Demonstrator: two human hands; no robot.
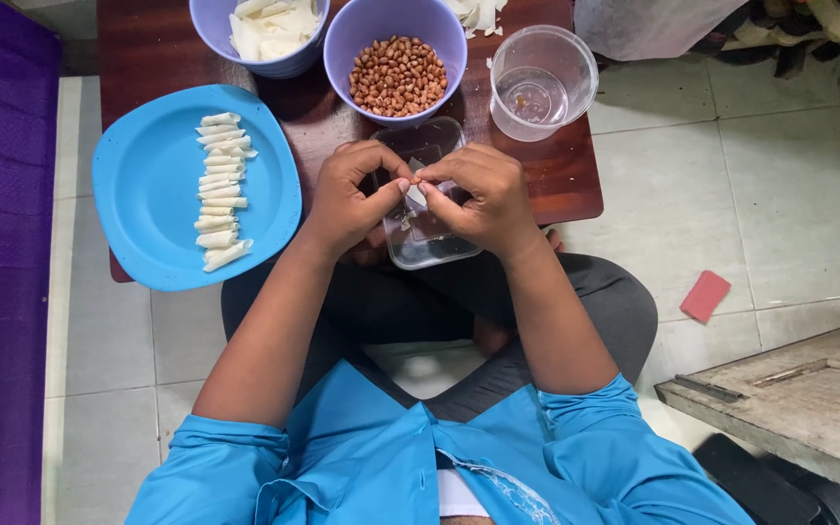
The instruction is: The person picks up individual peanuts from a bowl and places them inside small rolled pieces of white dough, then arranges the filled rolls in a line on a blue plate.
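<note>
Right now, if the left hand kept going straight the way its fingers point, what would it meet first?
The left hand points toward the right hand. It would meet the small white wrapper piece pinched between them, then the right hand's fingertips, already nearly touching.

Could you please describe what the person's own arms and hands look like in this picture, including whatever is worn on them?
Both hands, the left hand and the right hand, are bare: no gloves, rings, watch or bracelets show. The forearms are bare too. The bright blue shirt sleeves are pushed up to about the elbows, where the cloth bunches in folds.
</note>
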